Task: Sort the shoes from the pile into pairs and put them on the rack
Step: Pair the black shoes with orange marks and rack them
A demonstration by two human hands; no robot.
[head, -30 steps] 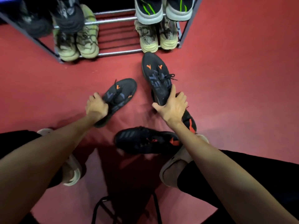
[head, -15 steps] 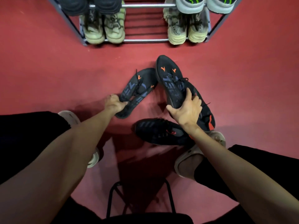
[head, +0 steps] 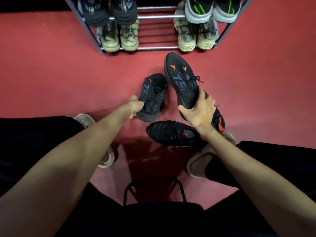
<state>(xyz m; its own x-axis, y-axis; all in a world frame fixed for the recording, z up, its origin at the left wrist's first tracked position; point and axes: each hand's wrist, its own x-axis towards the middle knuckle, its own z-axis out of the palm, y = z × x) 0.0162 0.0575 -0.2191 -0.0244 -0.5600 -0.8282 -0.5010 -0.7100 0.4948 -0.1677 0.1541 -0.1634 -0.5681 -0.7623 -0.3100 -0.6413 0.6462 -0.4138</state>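
Note:
My left hand grips the heel of a black shoe with small orange marks, its toe pointing away. The matching black shoe is in my right hand, held at the heel and lifted off the red floor, toe towards the metal rack. Under my right wrist lie two more black shoes with red marks: one on its side, the other mostly hidden. The rack holds two beige pairs low down, a dark pair and a grey-green pair above.
The rack's middle between the pairs shows bare bars. Red floor spreads to both sides. My feet in pale slippers flank the shoes. A black stool frame sits below me.
The left shoe has swung from slanting to pointing straight ahead and closer to the other. The right shoe has risen and moved nearer the rack. The view has tilted towards the rack.

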